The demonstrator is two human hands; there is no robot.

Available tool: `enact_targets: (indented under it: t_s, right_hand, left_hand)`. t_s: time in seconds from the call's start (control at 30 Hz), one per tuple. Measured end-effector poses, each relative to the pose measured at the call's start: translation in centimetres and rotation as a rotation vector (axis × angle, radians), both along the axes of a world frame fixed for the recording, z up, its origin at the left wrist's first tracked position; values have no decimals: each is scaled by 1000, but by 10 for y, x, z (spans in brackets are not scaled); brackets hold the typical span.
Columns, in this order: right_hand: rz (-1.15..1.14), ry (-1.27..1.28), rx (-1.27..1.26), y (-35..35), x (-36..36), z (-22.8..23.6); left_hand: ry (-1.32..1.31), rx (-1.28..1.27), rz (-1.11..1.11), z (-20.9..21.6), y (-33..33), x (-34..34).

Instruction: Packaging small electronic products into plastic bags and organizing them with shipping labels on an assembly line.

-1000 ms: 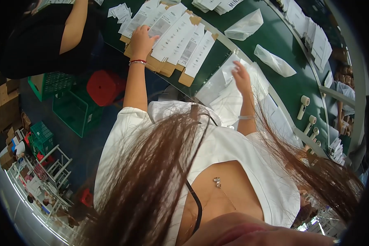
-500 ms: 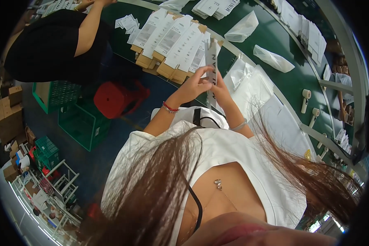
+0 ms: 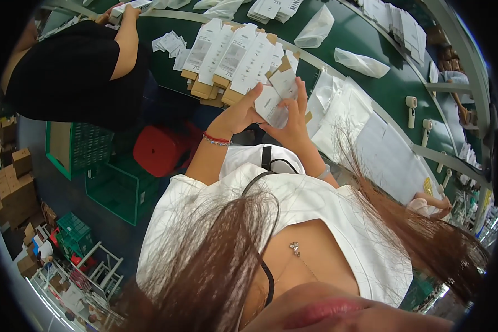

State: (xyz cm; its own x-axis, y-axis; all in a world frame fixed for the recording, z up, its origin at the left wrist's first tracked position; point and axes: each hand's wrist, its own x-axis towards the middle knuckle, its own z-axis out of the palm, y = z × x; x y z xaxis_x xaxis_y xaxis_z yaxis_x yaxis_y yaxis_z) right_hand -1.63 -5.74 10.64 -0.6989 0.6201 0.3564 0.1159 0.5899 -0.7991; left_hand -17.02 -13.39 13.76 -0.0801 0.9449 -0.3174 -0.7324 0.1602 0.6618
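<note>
Between my hands, over the table's near edge, is a small white carton (image 3: 269, 105) with brown inner card and a flap (image 3: 284, 82) standing out at its far end. My left hand (image 3: 238, 116) is closed on the carton's left side, its thumb or finger along the edge. My right hand (image 3: 294, 126) grips it from the right, thumb low and fingers bent up round that side. Just beyond and left of my hands lies an overlapping pile of flattened white cartons (image 3: 235, 55) with brown undersides.
Clear plastic bags (image 3: 332, 113) lie right of my hands; more bags (image 3: 361, 62) rest on the green table (image 3: 293, 61). Small white handheld devices (image 3: 411, 112) stand farther right. At left, a co-worker in black (image 3: 66, 74) holds a white box, near a red stool (image 3: 159, 150) and green crates (image 3: 116, 188).
The carton, edge-on and flat between my hands before, now shows broader faces and an opened flap. My hands have spread apart around it. The co-worker's hands now show a white box.
</note>
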Motion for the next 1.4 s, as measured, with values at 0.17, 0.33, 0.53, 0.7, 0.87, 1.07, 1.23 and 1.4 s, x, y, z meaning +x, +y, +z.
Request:
enact_targets:
  t_s: [0.17, 0.33, 0.53, 0.7, 0.87, 1.07, 1.23, 1.4]
  right_hand:
    - [-83, 7, 173, -7, -2, -2]
    - [33, -185, 287, -12, 9, -3]
    - [6, -180, 187, -23, 6, 2]
    - [-32, -229, 117, -28, 6, 7]
    - [-45, -296, 114, -35, 13, 13]
    - [-92, -267, 107, -41, 21, 15]
    - [-116, -313, 158, -37, 18, 23]
    - [-114, -347, 182, -34, 19, 31]
  left_hand:
    - [112, 121, -121, 4, -9, -7]
    - [626, 199, -130, 2, -22, -19]
    - [304, -122, -120, -8, -23, -28]
    - [465, -65, -218, 5, -23, -26]
    - [595, -69, -236, -1, -24, -17]
    - [75, -77, -271, -15, -23, -10]
    - [-36, -96, -256, -10, -24, -8]
    - [44, -119, -180, 5, -21, -6]
